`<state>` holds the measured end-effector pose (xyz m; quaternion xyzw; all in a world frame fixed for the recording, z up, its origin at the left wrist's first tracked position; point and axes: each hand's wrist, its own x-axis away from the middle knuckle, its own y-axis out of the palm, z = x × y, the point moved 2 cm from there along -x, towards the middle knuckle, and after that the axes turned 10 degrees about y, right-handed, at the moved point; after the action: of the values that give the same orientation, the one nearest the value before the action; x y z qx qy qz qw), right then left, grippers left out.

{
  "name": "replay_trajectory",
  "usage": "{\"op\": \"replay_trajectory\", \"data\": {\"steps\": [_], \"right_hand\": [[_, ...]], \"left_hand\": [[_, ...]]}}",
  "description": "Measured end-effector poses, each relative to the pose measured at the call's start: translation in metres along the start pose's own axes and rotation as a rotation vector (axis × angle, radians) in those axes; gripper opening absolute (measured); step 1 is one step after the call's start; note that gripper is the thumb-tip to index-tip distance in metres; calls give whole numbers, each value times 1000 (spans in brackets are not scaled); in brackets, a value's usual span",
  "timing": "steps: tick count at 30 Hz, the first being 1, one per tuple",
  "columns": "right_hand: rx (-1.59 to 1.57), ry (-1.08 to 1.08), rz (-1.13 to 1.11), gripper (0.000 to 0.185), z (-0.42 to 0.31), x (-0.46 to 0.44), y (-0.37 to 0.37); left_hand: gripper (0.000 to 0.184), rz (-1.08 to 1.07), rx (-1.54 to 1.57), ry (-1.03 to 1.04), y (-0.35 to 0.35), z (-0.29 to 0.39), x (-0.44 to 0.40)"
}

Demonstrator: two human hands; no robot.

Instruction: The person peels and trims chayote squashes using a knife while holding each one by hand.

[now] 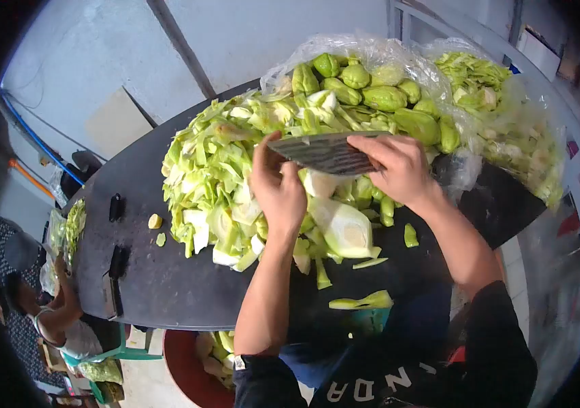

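Observation:
In front of me, a wide dark knife [327, 155] with a streaked blade is held level above a pile of cut vegetables. My right hand [402, 166] grips its right end, the thumb lying along the top edge; the handle is hidden in the palm. At the other end, the fingers of my left hand [278, 187] are around the blade's tip. Below lies the heap of pale green slices [218, 183]. A large pale peeled piece [344, 230] lies just under the blade, near the front of the heap.
Whole chayotes [385, 98] sit in a plastic bag behind the heap, beside another bag of slices [473, 81]. A black-handled knife [112, 292] lies on the dark table [167, 292]. Below stands a red tub [184, 377]. Another person [65, 323] sits at far left.

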<state>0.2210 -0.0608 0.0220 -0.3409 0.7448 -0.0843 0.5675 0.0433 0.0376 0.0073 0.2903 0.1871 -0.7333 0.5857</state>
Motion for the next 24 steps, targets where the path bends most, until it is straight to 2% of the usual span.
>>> {"op": "replay_trajectory", "data": {"steps": [1,2,3,4,5,7,9,11,12,15,18,20,22,23,24], "right_hand": [[3,4,-2,42,4,-2,1],[-22,17,19,45,9,-2,2],[-48,37,31,48,14,1,1],[-46,121,-19,44,16,-1,-4],[-42,113,-11,44,22,-6,-6],[-61,145,51,38,31,-4,-7],[-63,222,35,34,26,-8,-14],[-126,245,44,35,27,-6,-12],[-128,246,47,35,24,-5,-12],[-133,158,42,36,20,-5,-10],[-116,100,65,36,20,-5,-7],[-90,156,-16,35,22,-4,-8],[-99,189,-24,36,24,-3,-7],[-99,228,-27,36,26,-3,-8],[-103,226,-20,36,26,-3,-9]], "left_hand": [[38,-60,28,-24,2,-19,4],[36,-64,-179,56,2,-37,11],[36,-67,-174,36,1,-26,15],[40,-207,-292,157,-1,4,13],[44,-341,-405,302,2,33,6],[54,-659,-489,425,2,80,25],[62,-979,-547,358,12,83,60],[68,-1145,-607,361,19,68,91],[76,-1155,-650,439,20,59,99],[80,-1227,-720,405,25,43,94],[80,-1265,-706,476,25,38,86],[79,-1295,-699,493,24,37,80],[62,-1227,-511,371,21,36,68],[62,-1228,-520,375,19,33,64],[57,-905,-288,224,15,32,55]]}}
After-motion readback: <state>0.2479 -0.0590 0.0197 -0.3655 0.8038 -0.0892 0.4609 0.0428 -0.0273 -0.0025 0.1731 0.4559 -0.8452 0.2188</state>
